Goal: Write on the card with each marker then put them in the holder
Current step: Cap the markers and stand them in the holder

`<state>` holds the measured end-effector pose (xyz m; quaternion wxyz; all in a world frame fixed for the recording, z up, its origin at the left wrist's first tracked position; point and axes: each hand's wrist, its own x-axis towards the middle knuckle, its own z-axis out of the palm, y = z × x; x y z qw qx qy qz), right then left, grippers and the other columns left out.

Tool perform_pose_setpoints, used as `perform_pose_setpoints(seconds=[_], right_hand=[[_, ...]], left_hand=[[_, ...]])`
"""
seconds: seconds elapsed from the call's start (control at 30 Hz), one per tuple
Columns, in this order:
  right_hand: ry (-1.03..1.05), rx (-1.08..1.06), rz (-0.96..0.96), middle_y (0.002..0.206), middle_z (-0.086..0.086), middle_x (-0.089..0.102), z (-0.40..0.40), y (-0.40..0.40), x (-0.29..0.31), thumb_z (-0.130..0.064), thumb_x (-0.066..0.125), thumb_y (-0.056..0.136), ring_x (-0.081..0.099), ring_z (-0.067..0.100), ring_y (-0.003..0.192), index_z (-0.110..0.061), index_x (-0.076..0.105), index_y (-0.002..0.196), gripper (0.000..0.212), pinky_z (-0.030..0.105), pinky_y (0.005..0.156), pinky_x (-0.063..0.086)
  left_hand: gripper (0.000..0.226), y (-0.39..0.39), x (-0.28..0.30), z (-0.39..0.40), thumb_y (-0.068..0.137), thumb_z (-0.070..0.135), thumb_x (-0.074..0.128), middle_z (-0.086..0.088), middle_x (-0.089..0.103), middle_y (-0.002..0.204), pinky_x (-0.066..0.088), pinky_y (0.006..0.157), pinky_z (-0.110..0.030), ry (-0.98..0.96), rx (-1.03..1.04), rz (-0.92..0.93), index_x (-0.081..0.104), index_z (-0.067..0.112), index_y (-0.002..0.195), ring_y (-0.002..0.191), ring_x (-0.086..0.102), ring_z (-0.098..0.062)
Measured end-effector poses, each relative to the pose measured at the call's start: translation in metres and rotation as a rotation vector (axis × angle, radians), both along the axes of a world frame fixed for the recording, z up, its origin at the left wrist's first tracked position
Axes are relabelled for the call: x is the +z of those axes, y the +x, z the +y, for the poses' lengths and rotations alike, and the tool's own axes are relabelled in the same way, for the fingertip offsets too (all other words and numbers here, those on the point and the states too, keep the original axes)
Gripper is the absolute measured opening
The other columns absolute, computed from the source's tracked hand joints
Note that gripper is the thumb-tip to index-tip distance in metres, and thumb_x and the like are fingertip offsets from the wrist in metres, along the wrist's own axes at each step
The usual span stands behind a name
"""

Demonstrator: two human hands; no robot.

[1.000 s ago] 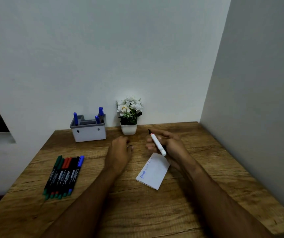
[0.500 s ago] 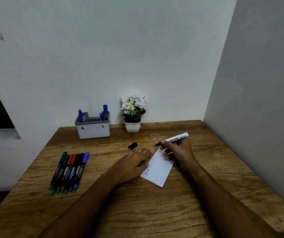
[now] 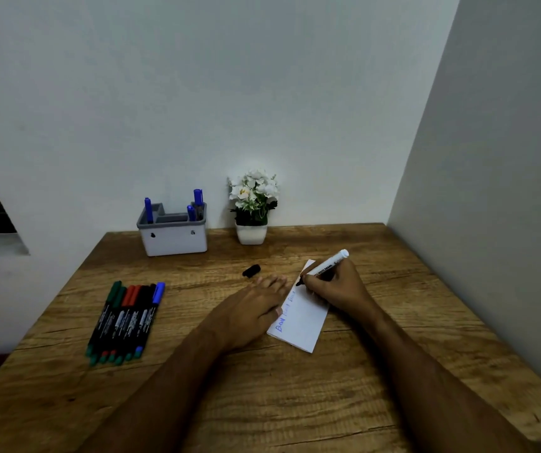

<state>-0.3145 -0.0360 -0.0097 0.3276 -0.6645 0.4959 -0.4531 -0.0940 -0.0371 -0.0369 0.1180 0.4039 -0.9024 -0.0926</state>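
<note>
Since half a second ago, the right hand (image 3: 337,287) has dropped the black-tipped white marker (image 3: 323,268) onto the card (image 3: 302,313), its tip now touching the paper near the far left edge; it grips the barrel in a writing pinch. Left hand (image 3: 256,310) has stayed flat, fingers straight, pressing the card's left edge to the desk (image 3: 295,403). One black cap (image 3: 251,270) lies loose just beyond the left fingertips. Seven capped markers (image 3: 125,320) lie side by side at the desk's left: two green, two red, two black, one blue. Three blue markers (image 3: 197,204) stand in the holder (image 3: 174,238) by the wall, beside one flower pot (image 3: 252,207).
</note>
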Motion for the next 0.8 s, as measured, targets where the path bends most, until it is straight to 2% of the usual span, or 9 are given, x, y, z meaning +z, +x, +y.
perform_pose_setpoints(seconds=[0.1, 0.27, 0.6, 0.8], right_hand=[[-0.009, -0.015, 0.042, 0.079, 0.005, 0.078, -0.0020, 0.0011, -0.0021, -0.001, 0.067, 0.088, 0.076, 0.018, 0.072, -0.003, 0.076, 0.078, 0.014, 0.027, 0.059, 0.058], [-0.026, -0.021, 0.074, 0.082, 0.007, 0.078, -0.0027, 0.0014, -0.0040, 0.000, 0.068, 0.089, 0.076, 0.019, 0.075, -0.001, 0.077, 0.082, 0.012, 0.033, 0.064, 0.061], [0.012, -0.042, 0.124, 0.082, 0.003, 0.078, -0.0035, 0.0016, -0.0071, -0.006, 0.072, 0.088, 0.076, 0.014, 0.075, -0.004, 0.077, 0.084, 0.007, 0.025, 0.062, 0.060], [0.003, -0.049, 0.155, 0.084, 0.002, 0.078, -0.0022, 0.0032, -0.0058, -0.007, 0.070, 0.091, 0.076, 0.013, 0.076, -0.005, 0.076, 0.086, 0.009, 0.029, 0.065, 0.063]], left_hand=[[0.054, 0.0001, -0.0011, -0.0010, 0.106, 0.032, 0.031, 0.004, 0.011, 0.165, -0.003, 0.120, -0.021, 0.018, -0.007, 0.010, 0.017, 0.021, 0.157, 0.151, 0.001, -0.005], [0.053, 0.0004, 0.0015, 0.0007, 0.106, 0.031, 0.031, 0.004, 0.012, 0.165, -0.002, 0.119, -0.020, 0.016, -0.016, 0.026, 0.020, 0.020, 0.157, 0.151, 0.002, -0.005], [0.052, -0.0002, 0.0020, 0.0022, 0.106, 0.031, 0.032, 0.004, 0.013, 0.165, -0.001, 0.120, -0.022, 0.012, -0.011, 0.016, 0.024, 0.020, 0.156, 0.151, 0.003, -0.006], [0.052, 0.0003, 0.0018, 0.0016, 0.106, 0.030, 0.032, 0.004, 0.013, 0.165, -0.004, 0.117, -0.019, 0.017, -0.008, 0.022, 0.022, 0.020, 0.156, 0.151, 0.002, -0.006]])
